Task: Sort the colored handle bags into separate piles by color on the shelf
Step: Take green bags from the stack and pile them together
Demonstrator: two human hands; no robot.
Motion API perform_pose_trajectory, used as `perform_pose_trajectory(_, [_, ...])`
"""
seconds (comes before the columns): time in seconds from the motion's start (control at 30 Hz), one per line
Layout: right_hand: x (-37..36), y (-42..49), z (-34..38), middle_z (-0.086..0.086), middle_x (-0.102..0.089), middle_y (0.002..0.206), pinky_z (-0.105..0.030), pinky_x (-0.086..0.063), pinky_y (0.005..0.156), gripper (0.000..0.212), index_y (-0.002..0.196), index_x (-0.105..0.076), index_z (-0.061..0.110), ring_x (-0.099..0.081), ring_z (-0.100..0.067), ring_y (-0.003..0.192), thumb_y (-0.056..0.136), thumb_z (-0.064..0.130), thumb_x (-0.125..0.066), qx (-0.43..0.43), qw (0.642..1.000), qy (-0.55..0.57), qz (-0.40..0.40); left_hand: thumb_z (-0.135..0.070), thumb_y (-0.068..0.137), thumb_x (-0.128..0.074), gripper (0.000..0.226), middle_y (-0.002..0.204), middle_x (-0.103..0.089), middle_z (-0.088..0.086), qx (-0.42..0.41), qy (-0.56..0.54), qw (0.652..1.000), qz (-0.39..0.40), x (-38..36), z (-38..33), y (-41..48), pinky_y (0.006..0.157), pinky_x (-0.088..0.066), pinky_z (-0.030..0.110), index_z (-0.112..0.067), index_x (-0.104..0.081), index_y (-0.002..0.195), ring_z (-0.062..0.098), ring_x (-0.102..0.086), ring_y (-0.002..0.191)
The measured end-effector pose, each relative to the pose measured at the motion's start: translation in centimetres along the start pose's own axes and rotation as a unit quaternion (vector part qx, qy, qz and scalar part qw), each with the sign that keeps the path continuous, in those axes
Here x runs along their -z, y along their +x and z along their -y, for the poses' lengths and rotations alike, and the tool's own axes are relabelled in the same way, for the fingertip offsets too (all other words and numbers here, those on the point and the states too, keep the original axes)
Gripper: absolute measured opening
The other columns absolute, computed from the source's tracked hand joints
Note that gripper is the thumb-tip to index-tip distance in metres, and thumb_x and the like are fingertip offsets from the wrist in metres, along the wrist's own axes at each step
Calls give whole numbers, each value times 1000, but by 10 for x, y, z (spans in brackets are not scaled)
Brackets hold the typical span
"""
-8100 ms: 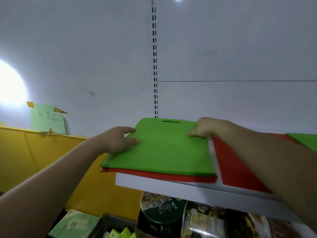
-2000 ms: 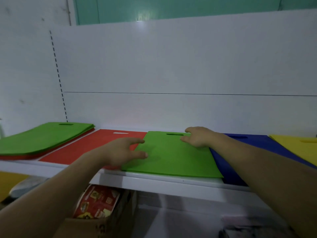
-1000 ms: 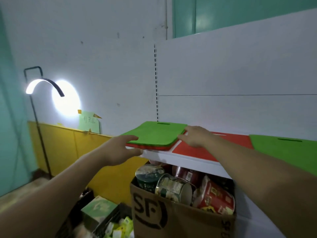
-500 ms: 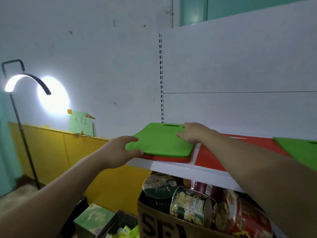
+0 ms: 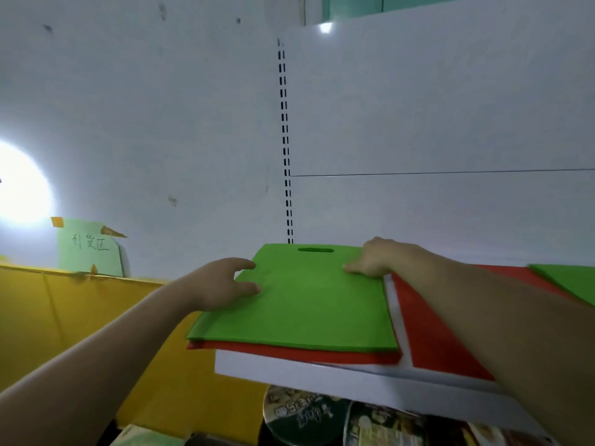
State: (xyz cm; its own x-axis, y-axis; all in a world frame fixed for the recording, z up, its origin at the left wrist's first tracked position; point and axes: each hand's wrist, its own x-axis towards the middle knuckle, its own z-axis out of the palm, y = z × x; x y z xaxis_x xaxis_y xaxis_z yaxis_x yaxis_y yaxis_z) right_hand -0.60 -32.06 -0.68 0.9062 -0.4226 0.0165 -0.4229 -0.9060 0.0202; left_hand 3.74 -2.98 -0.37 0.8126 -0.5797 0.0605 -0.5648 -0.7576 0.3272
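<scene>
A green handle bag (image 5: 306,300) lies on top of a red bag (image 5: 289,350) at the left end of the white shelf (image 5: 322,378). My left hand (image 5: 219,286) is at the green bag's left edge, thumb and forefinger spread and touching its top. At the far right corner of the same bag, my right hand (image 5: 375,257) has its fingers bent over the edge with the fingertips on the fabric. To the right lies a separate red bag pile (image 5: 431,336). Another green bag (image 5: 570,280) shows at the right border.
The shelf's white back panel with a slotted upright (image 5: 286,156) rises behind the bags. Under the shelf sit printed food tubs and cans (image 5: 299,413). A yellow wall panel (image 5: 80,317) with a taped green note (image 5: 90,247) stands to the left.
I have come closer to the shelf's left end. My left hand has risen from below the shelf edge to the green bag's left side. My right hand stays at its far right corner.
</scene>
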Motion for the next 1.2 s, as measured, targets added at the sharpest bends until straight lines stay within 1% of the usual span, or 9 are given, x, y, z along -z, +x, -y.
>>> perform_pose_trajectory(0.17, [-6,-7,9,-15,-58,121,-31,-43,83,61,116,-58,4,-56,-31,107,89,58,-49,-33,999,13,-34,-54,88,-53,77,153,-30,4,-2,-6,997,77,-7,11,12,105,-29,25,-16,-26,148,19,-35,135])
perform_pose_trajectory(0.4, [2,-38,34,-11,-61,120,-31,-42,81,36,115,-61,16,-55,-30,109,95,42,-48,-81,974,101,-187,-56,85,-57,73,141,-46,9,-47,-39,997,46,-10,22,12,101,-40,30,-11,-40,140,24,-48,125])
perform_pose_trajectory(0.57, [18,-79,51,-9,-63,120,-29,-40,84,33,121,-60,18,-56,-29,111,95,37,-51,-107,910,243,-319,-38,81,-71,79,143,-44,10,-71,-176,982,-4,-5,34,10,93,-40,27,-13,-33,145,24,-49,120])
perform_pose_trajectory(0.7, [31,-113,56,-5,-64,119,-21,-35,81,31,121,-60,19,-56,-25,112,93,32,-57,-128,835,336,-416,-4,79,-72,54,123,-57,13,-112,-404,904,-81,-1,37,6,81,-53,42,-18,-52,127,30,-62,88])
perform_pose_trajectory(0.83, [38,-149,51,-3,-57,127,-24,-40,96,45,129,-53,21,-53,-21,116,87,31,-66,-159,776,401,-459,-1,81,-67,48,110,-64,18,-165,-469,865,-75,6,30,-4,77,-55,50,-38,-56,109,40,-66,82])
perform_pose_trajectory(0.97, [41,-192,36,4,-57,95,-25,-49,81,45,127,-54,24,-57,-12,80,85,18,-67,-188,745,408,-493,-1,83,-64,49,88,-69,18,-223,-457,858,-72,6,8,-22,68,-56,52,-43,-54,106,47,-64,75])
perform_pose_trajectory(1.03, [43,-216,27,8,-51,88,-14,-43,64,41,125,-55,22,-51,-3,68,86,13,-64,-200,736,389,-517,-3,83,-65,49,90,-68,18,-235,-465,851,-64,2,-6,-29,65,-54,57,-43,-54,109,48,-64,72])
perform_pose_trajectory(1.13, [45,-253,10,10,-51,92,-17,-40,62,36,122,-55,21,-51,-7,67,88,11,-61,-207,722,358,-555,-6,85,-65,49,113,-64,16,-265,-487,832,-29,-8,-32,-41,67,-55,55,-39,-54,119,42,-63,70])
perform_pose_trajectory(1.2, [47,-281,-3,14,-51,90,-14,-40,55,35,122,-54,22,-49,-6,61,89,10,-59,-214,718,331,-573,-11,85,-67,55,131,-47,-3,-296,-485,823,-4,-16,-55,-54,83,-55,42,-35,-48,131,18,-60,93])
